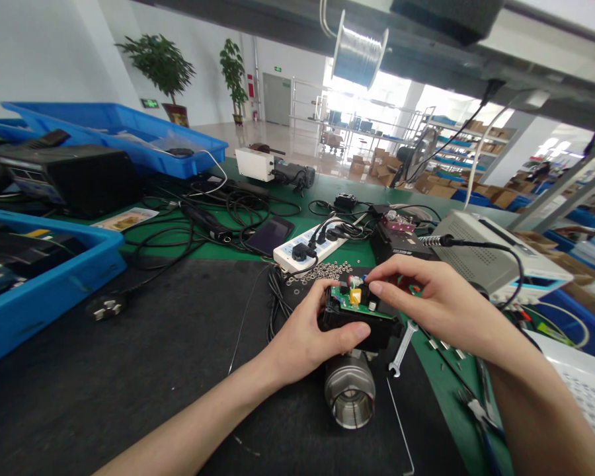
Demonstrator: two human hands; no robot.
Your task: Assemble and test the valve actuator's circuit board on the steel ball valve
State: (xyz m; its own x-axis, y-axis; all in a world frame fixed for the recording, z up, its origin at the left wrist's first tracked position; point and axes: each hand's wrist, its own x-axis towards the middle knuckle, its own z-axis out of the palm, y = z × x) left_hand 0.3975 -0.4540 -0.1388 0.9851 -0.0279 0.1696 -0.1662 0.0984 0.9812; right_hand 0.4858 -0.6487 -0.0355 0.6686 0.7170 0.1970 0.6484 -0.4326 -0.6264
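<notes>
black bench mat (129,370): left hand (307,338) clamps housing (384,328); right hand (436,304) pinches part (357,282) on circuit board (344,301).

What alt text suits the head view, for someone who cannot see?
The left hand grips a black box with an exposed green circuit board atop a steel valve; the right hand pinches a part on it. A wrench lies alongside.

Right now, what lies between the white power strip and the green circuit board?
A scatter of small metal rings, seen in the head view.
</notes>
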